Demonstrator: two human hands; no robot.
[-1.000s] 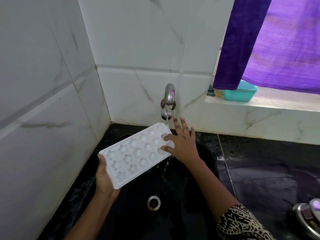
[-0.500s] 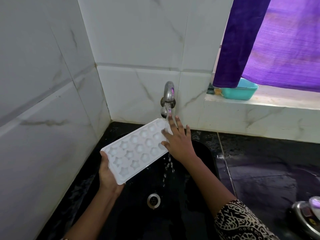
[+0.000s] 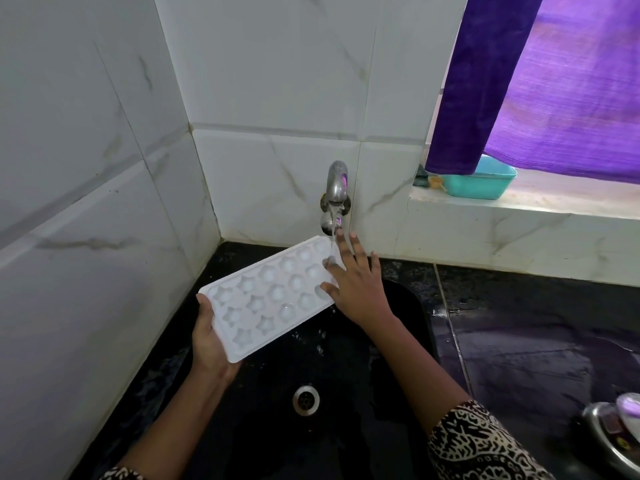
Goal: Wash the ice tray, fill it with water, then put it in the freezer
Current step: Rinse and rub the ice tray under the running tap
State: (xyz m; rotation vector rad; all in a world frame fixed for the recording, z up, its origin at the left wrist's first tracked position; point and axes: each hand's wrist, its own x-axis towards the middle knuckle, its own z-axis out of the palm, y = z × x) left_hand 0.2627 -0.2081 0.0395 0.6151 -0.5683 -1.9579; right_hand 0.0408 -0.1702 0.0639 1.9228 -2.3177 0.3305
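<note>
One head-worn wide-angle view looks forward and down, close over the black sink, facing the tap on the tiled back wall

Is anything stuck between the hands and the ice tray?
No, nothing visible. The left hand grips the near end of the ice tray, and the right hand rests spread fingers on the far end, under the running tap.

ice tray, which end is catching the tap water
The far end of the ice tray, under the tap, where the right hand lies flat; the near end, in the grip of the left hand, misses the stream.
</note>
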